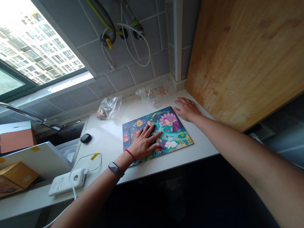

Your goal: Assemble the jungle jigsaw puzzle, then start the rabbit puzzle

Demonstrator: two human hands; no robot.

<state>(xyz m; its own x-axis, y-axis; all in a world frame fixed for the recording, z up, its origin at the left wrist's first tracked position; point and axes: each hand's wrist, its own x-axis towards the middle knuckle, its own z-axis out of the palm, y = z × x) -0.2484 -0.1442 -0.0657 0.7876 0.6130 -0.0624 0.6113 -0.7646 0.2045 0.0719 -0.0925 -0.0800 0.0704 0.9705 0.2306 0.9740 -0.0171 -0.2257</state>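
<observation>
The left hand point(143, 143) lay spread wide on a jigsaw puzzle point(173, 135), seemingly pressing it against the counter point(103, 143) to keep its pieces together; the right hand point(186, 109), loosely open and holding nothing, rested at the puzzle's far corner, as if bracing it from that side

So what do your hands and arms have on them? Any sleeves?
No sleeves: both arms are bare. The left hand has a thin red string around its wrist, and just behind that sits a watch with a grey face and a dark strap. The right hand wears nothing at all, no band or watch.
</observation>
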